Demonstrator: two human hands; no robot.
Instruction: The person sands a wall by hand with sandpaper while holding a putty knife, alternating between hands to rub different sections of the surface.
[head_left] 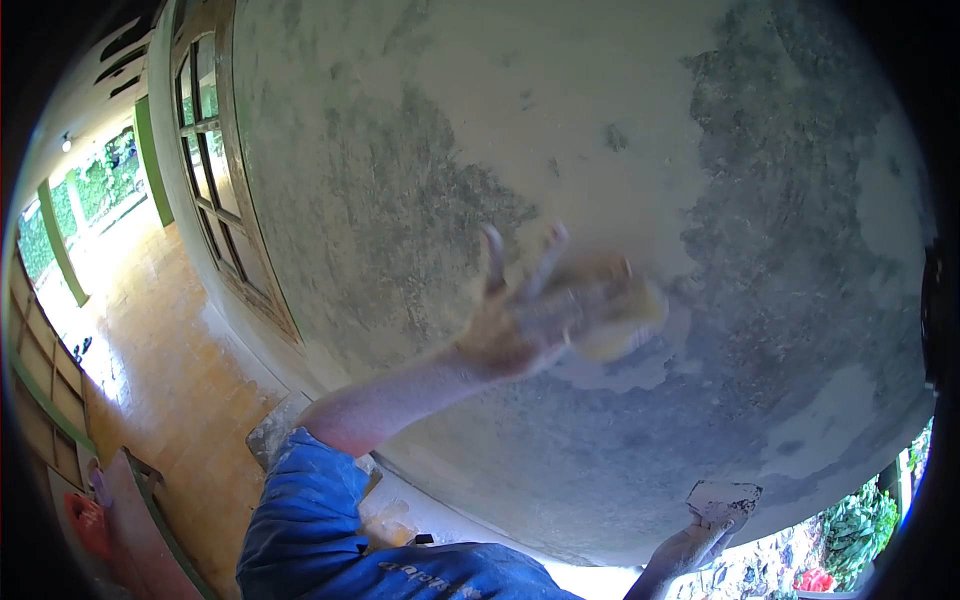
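My left hand (515, 325) is raised against the grey, patchy wall (600, 170), its arm reaching out of a blue sleeve. It grips a yellowish, flat-looking object (635, 325), blurred by motion and close to the wall surface; two digits stick out away from it. Low on the right, my right hand (705, 540) has its fingers closed around a flat scraper-like blade (722, 497) with pale material on it. The blade lies near the wall's lower edge.
A wood-framed window (215, 170) is in the wall at the left. An orange tiled floor (190, 350) runs below it, past green posts (62, 245). A red item (88, 525) shows at lower left. Plants (860, 525) grow at lower right.
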